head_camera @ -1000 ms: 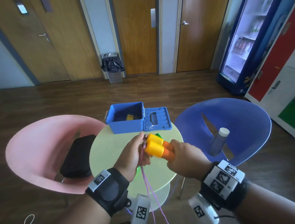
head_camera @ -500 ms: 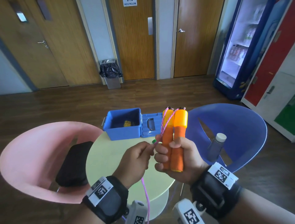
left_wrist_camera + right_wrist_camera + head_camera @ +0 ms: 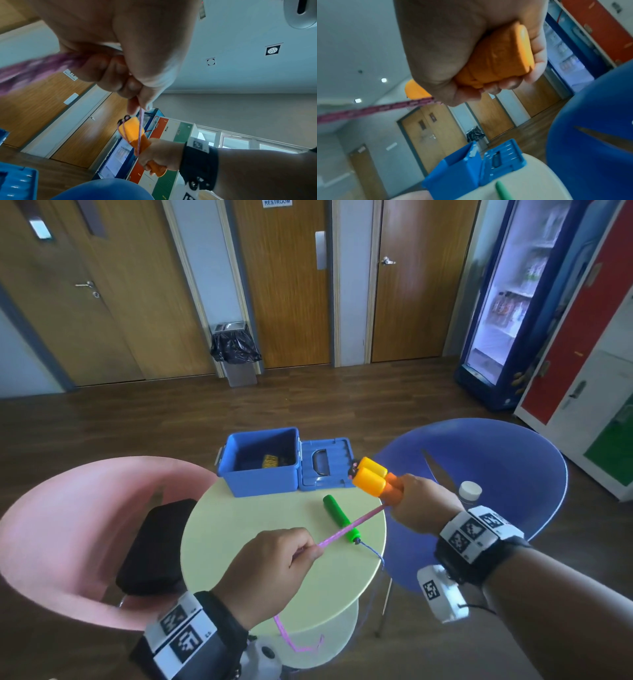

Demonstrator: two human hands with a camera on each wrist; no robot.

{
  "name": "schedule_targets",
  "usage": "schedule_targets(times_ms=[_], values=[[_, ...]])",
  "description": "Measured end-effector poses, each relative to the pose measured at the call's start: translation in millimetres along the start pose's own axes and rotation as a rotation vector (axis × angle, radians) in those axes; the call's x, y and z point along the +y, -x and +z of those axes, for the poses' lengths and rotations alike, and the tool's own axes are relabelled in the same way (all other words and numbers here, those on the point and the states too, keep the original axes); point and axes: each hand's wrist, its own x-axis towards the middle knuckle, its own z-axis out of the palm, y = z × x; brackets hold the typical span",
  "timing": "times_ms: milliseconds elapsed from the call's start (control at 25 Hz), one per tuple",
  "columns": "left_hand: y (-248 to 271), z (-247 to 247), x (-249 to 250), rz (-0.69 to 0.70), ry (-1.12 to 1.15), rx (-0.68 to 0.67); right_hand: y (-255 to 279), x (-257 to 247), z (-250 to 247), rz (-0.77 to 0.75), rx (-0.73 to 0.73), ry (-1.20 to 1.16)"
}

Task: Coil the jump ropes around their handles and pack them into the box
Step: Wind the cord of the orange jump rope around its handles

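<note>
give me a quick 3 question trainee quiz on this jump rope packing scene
1. True or false: the blue box on the round table has its lid shut.
2. Which hand grips the two orange handles together? A) left hand B) right hand C) neither
3. Fill in: the green handle lies on the ____.

Key
1. False: the lid is open, lying flat beside the box.
2. B: the right hand grips them, while the left hand pinches the pink rope, which runs straight to the handles.
3. table
</note>
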Motion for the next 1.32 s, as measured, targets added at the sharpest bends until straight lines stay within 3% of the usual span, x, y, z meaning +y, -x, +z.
schedule_targets(times_ms=[160,360,520,640,760,960,1160,1320], values=[[7,4,5,0.021,-0.094,-0.045,-11,15,5,0.069,0.032,0.193],[-1,-9,20,0.007,-0.256,-0.087,-6,1,21,0.005,0.011,0.444],[-24,-41,23,-0.042,-0.263,-0.05,17,-23,45,-0.267,-0.041,0.703],[-50,-59,4,-0.078,-0.191,-0.041,54,-45,54,-0.533,-0.096,0.677],[-66,-58,-32,-0.19,-0.073,-0.147,92,-67,41,-0.703,-0.086,0.573],[-55,-30,-66,-0.289,0.359,-0.214,122,-93,3,-0.779,-0.07,0.418],[-43,-6,-61,-0.447,0.771,-0.209,127,-101,-23,-0.697,-0.009,0.309],[-19,31,-70,-0.576,1.012,-0.096,123,-108,-42,-0.613,0.052,0.207]])
